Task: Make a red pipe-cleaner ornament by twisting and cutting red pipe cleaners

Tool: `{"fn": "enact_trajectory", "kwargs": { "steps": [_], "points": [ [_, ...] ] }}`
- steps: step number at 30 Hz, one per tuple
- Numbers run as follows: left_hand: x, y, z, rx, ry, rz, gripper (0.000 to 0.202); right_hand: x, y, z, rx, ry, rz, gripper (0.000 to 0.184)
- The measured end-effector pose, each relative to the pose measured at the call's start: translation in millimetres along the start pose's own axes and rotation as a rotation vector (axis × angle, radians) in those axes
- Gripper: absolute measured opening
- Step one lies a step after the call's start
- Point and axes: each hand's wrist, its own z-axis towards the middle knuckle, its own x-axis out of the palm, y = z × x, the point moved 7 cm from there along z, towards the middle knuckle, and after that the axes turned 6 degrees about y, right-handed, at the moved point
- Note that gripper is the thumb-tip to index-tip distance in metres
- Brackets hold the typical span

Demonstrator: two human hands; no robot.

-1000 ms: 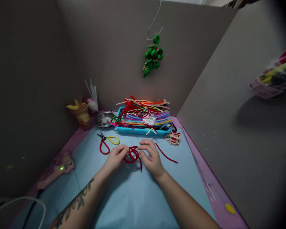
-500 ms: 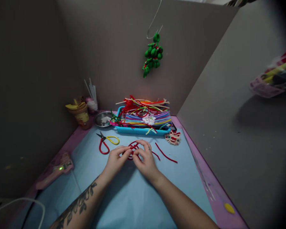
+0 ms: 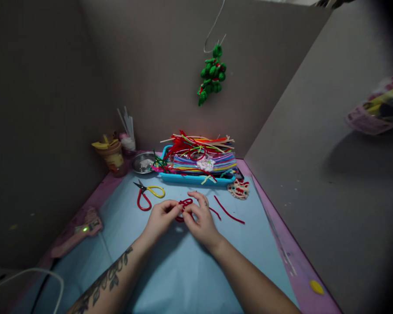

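Between my two hands is a red looped piece of bent pipe cleaners (image 3: 185, 203), held just above the blue table cover. The fingertips of my left hand (image 3: 163, 218) pinch its left side. My right hand (image 3: 199, 220) pinches it from the right with thumb and finger, its index finger raised over the top. Fingers hide much of the looped piece's middle. Beside my right hand a loose red pipe cleaner (image 3: 229, 210) lies on the cover, with a shorter red strand (image 3: 215, 213) closer to the fingers. Scissors (image 3: 144, 192) with one red and one yellow handle rest open beyond my left hand.
A blue tray (image 3: 196, 179) piled with coloured pipe cleaners stands at the back, a metal bowl (image 3: 144, 163) left of it. A glue gun (image 3: 81, 233) with a lit green light lies at left. A cream-and-red piece (image 3: 239, 189) sits right; a green ornament (image 3: 212, 74) hangs above.
The red looped piece has tilted between my fingers, so its loops look flatter and narrower. Both hands keep their pinch in nearly the same place. The whole view has shifted slightly.
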Motion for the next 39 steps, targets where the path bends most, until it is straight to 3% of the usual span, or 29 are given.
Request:
{"fn": "enact_trajectory", "kwargs": {
  "steps": [4, 11, 21, 27, 39],
  "points": [
    [0.6, 1, 0, -0.032, 0.015, -0.001, 0.017, -9, 0, 1, -0.059, -0.034, 0.012, 0.019],
    [12.5, 0, -1, -0.077, 0.217, -0.016, 0.017, -3, 5, 5, -0.194, 0.161, -0.148, 0.029],
    [8.9, 3, 2, -0.086, 0.210, 0.001, 0.012, -2, 4, 6, -0.170, 0.174, -0.172, 0.034],
    [9.5, 1, 3, -0.068, 0.217, 0.020, 0.011, -2, 2, 5, -0.179, 0.145, -0.174, 0.027],
    [7.8, 3, 2, -0.053, 0.144, 0.103, 0.014, -1, 5, 3, -0.215, 0.089, -0.283, 0.029]
  ]
}}
